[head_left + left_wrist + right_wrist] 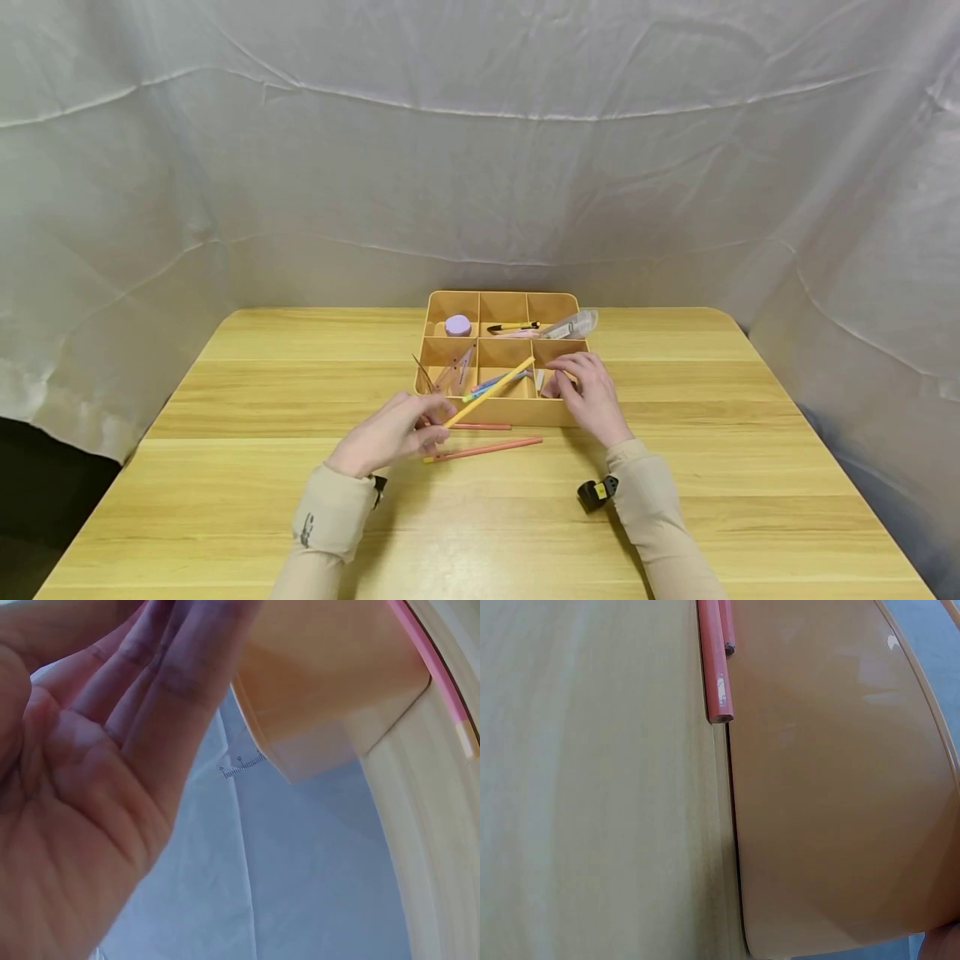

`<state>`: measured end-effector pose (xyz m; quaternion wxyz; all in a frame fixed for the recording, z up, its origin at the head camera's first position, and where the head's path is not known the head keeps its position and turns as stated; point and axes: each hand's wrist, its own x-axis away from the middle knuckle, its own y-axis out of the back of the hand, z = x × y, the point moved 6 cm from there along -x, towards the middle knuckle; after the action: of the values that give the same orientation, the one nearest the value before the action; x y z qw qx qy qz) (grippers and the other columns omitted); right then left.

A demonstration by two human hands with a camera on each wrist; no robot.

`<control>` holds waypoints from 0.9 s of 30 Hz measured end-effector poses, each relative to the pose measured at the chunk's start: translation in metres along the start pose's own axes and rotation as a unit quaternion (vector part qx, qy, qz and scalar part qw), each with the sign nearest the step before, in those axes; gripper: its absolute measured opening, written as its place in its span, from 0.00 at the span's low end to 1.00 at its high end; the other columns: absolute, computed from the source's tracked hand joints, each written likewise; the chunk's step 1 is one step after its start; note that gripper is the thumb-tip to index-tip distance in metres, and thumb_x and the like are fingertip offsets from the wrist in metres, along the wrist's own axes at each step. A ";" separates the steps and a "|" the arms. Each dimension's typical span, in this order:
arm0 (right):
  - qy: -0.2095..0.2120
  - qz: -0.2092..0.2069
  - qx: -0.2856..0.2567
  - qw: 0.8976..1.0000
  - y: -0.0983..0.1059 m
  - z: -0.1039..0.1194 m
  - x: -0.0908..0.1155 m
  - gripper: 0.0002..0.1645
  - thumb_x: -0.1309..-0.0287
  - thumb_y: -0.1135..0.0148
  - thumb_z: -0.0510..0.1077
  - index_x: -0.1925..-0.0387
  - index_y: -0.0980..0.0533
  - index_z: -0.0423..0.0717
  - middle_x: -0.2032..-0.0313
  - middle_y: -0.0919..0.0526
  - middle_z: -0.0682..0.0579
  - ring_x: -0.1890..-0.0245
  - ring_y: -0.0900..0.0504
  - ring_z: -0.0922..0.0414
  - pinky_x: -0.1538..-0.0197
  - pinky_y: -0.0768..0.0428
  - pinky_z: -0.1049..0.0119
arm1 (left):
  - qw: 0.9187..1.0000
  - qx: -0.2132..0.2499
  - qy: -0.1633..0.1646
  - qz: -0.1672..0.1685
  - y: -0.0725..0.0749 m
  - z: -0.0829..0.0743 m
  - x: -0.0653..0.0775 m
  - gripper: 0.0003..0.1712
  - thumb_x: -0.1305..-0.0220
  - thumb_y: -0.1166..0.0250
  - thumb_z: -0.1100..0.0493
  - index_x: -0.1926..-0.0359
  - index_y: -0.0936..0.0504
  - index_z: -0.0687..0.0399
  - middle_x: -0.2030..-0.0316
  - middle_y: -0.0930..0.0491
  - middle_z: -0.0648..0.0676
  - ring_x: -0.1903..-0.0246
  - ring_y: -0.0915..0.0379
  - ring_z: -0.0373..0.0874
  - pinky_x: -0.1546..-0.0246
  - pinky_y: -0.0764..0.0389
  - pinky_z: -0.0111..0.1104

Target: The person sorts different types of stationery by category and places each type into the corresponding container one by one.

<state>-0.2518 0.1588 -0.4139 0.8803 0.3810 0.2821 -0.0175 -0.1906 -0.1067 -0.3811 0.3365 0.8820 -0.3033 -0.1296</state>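
Note:
My left hand (393, 429) pinches one end of a long yellow pencil (491, 392), which slants up over the front middle compartment of a yellow-orange divided box (495, 412). In the left wrist view the palm (82, 817) shows, but the pencil is out of sight. My right hand (592, 396) reaches into the box's front right compartment, beside a small brownish piece (551, 387). Whether its fingers grip anything is hidden. On the table before the box lie two reddish-pink pencils, a nearer one (487, 448) and a farther one (483, 427) along the front wall.
Inside the box are a lilac round item (457, 326), clear rulers (463, 367), several coloured pens (487, 387), a black-and-yellow pen (513, 327) and a clear plastic packet (573, 325) jutting over the right rim. Grey cloth (495, 183) hangs behind the wooden table (247, 467).

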 end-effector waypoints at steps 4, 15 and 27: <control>0.003 -0.001 -0.001 1.000 0.000 0.000 0.000 0.11 0.36 0.40 0.33 0.56 0.15 0.38 0.55 0.13 0.41 0.47 0.23 0.42 0.43 0.25 0.43 | 1.000 -0.007 0.001 -0.021 0.003 -0.003 -0.001 0.12 0.32 0.37 0.67 0.49 0.20 0.67 0.68 0.13 0.60 0.73 0.15 0.42 0.68 0.16 0.25; 0.002 -0.001 -0.005 1.000 0.000 0.000 0.000 0.10 0.37 0.40 0.33 0.57 0.15 0.38 0.55 0.13 0.40 0.47 0.23 0.42 0.44 0.24 0.43 | 0.991 -0.045 -0.006 -0.124 0.017 -0.015 -0.002 0.12 0.32 0.36 0.65 0.50 0.16 0.64 0.77 0.18 0.48 0.80 0.27 0.29 0.80 0.23 0.25; 0.006 -0.005 -0.001 1.000 0.000 0.000 0.000 0.10 0.37 0.39 0.32 0.57 0.15 0.38 0.55 0.13 0.41 0.47 0.22 0.42 0.45 0.24 0.43 | 0.956 -0.145 -0.078 -0.242 0.021 -0.034 -0.002 0.04 0.41 0.28 0.68 0.65 0.10 0.63 0.76 0.13 0.53 0.83 0.38 0.29 0.82 0.34 0.20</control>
<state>-0.2516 0.1587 -0.4141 0.8791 0.3785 0.2890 -0.0192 -0.1864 -0.1000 -0.3417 0.3944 0.8580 -0.0839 -0.3183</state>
